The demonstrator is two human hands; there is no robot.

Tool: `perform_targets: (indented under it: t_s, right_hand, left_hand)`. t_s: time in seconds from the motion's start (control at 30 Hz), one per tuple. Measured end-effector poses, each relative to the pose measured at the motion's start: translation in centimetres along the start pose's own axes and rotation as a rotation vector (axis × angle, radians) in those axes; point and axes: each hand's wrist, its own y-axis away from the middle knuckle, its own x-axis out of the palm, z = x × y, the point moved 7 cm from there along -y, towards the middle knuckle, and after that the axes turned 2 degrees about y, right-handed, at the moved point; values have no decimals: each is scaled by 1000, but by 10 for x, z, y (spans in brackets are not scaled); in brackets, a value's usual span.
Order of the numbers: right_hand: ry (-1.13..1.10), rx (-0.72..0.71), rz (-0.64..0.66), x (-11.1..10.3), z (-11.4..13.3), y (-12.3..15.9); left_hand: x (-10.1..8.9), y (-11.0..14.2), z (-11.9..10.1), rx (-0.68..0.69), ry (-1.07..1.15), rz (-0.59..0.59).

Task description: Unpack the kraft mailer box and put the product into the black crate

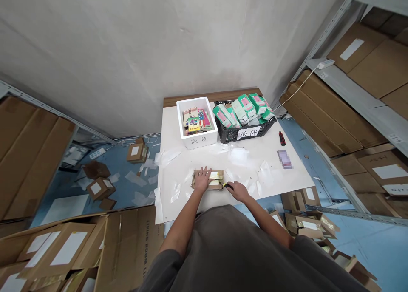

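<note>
A small brown cardboard box [214, 179] with a pale label lies near the front edge of the white table [287, 181]. My left hand [202, 179] lies flat on the left part of this box, fingers spread. My right hand [237, 191] is closed round a small dark tool with a yellow tip [227, 185], which touches the right end of the box.
At the back stand a white foam box [196, 124] of coloured packets and a black crate [244, 130] of green packets. A red-black cutter [281, 138] and clear plastic scraps lie on the table. Small cartons litter the blue floor; shelves of cartons flank both sides.
</note>
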Motion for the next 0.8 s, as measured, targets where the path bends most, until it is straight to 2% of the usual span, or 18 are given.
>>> perform_targets:
  t_s: [0.17, 0.3, 0.4, 0.6, 0.73, 0.8]
  right_hand:
    - [180, -10, -59, -5, 10, -6]
    - [239, -11, -38, 0, 15, -11]
    - [244, -31, 0, 4, 14, -12]
    - [183, -56, 44, -2, 9, -17]
    - [158, -67, 17, -1, 12, -22]
    - [176, -34, -11, -5, 2, -22]
  left_hand:
    - [-11, 6, -1, 15, 8, -67]
    - [-11, 14, -5, -8, 17, -108]
    - [-10, 18, -6, -18, 29, -129]
    - [-9, 18, -5, -33, 27, -167]
    - [-7, 16, -6, -38, 33, -176]
    - [-6, 17, -7, -50, 40, -178]
